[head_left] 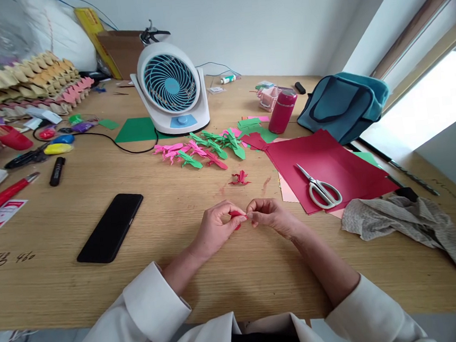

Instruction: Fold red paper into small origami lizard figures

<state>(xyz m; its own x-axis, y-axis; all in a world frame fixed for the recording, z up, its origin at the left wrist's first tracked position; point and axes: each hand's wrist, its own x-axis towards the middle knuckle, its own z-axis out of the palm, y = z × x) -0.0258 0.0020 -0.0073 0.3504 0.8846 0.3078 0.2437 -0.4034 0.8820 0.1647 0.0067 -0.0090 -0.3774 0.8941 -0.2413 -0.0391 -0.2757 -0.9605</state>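
Between my two hands is a small piece of folded red paper [237, 219], mostly covered by fingers. My left hand [219, 225] pinches it from the left between thumb and fingers. From the right, the fingertips of my right hand [270, 216] close on its edge. Just beyond my hands a red origami figure [240, 178] stands on the table. Farther back lies a group of folded paper figures in pink, green and red, among them a green origami figure [233, 145].
Red paper sheets [330, 156] with scissors [322, 188] on top lie to the right, near a crumpled cloth [396, 223]. A black phone [111, 228] is at left. Behind stand a fan [173, 90], a red bottle [282, 112] and a teal bag [344, 105].
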